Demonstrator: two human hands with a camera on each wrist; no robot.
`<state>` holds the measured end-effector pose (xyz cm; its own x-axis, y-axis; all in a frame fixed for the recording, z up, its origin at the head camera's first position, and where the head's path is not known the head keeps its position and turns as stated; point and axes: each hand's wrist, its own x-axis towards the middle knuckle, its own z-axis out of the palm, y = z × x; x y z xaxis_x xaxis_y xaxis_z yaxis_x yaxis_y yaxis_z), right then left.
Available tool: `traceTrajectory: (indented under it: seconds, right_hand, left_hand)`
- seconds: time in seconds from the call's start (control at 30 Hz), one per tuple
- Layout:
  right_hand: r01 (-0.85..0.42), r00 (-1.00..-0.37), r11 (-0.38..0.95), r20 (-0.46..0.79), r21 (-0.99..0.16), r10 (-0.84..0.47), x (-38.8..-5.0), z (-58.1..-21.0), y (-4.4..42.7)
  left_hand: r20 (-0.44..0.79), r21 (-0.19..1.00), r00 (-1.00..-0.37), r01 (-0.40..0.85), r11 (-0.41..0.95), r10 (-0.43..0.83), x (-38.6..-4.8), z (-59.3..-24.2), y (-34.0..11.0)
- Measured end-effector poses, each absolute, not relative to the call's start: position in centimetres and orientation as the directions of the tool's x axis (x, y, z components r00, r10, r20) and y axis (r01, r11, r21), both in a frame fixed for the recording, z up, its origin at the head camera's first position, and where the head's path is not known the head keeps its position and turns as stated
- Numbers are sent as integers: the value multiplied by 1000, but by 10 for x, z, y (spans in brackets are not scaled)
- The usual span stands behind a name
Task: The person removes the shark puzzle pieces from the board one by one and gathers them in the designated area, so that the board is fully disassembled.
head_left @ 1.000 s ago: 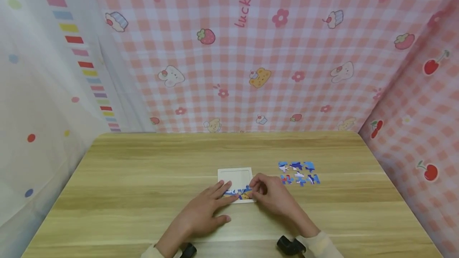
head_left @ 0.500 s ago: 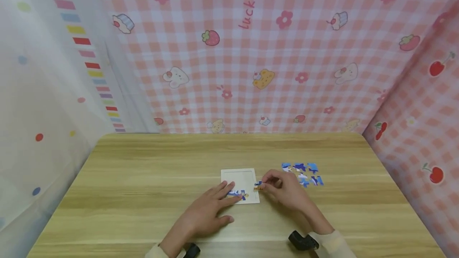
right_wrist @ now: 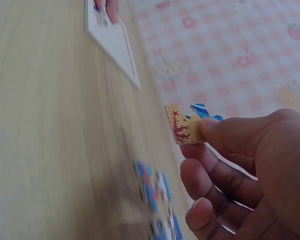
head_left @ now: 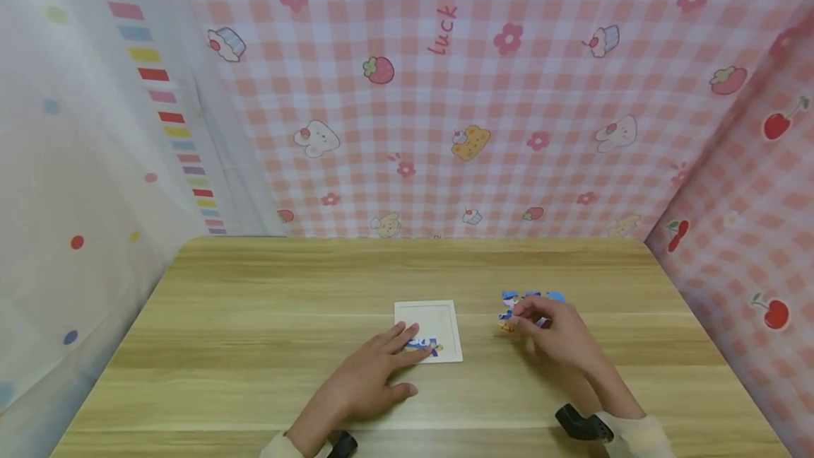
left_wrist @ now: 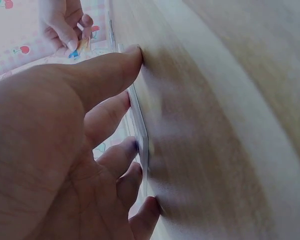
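Note:
In the head view my left hand (head_left: 375, 378) lies spread, fingertips on the lower left of a white square tray (head_left: 432, 316) and on the blue-and-yellow puzzle pieces (head_left: 425, 347) in it. My right hand (head_left: 562, 334) is to the right of the tray, beside the loose pieces. Between thumb and index finger it pinches one puzzle piece (right_wrist: 184, 125), yellow with red coral and a blue part, held above the table in the right wrist view. The left wrist view shows my left hand (left_wrist: 90, 145) with its fingers at the tray's edge.
Several loose blue puzzle pieces (head_left: 555, 297) lie on the wooden table (head_left: 286, 302) at the right, partly hidden by my right hand. Pink checked cloth (head_left: 407, 112) hangs behind the table, with more cloth at both sides.
My right hand has lifted a piece from the tray's lower right and moved right with it to the loose pieces. My left hand has stayed on the tray.

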<state>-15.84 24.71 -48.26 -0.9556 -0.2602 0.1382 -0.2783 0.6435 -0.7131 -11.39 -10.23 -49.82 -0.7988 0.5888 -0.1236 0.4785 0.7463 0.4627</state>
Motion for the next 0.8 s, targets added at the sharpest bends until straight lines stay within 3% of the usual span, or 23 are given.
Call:
traceTrajectory:
  seconds: [0.33,0.8]
  right_hand:
    - [-148,-985,627,54,-765,-166,-147,-489,287]
    - [-121,-992,740,63,-662,-106,-137,-498,333]
  left_hand:
    - [-131,473,-799,469,746,586,-114,-499,-104]
    - [-131,480,-795,472,740,592,-114,-497,-104]
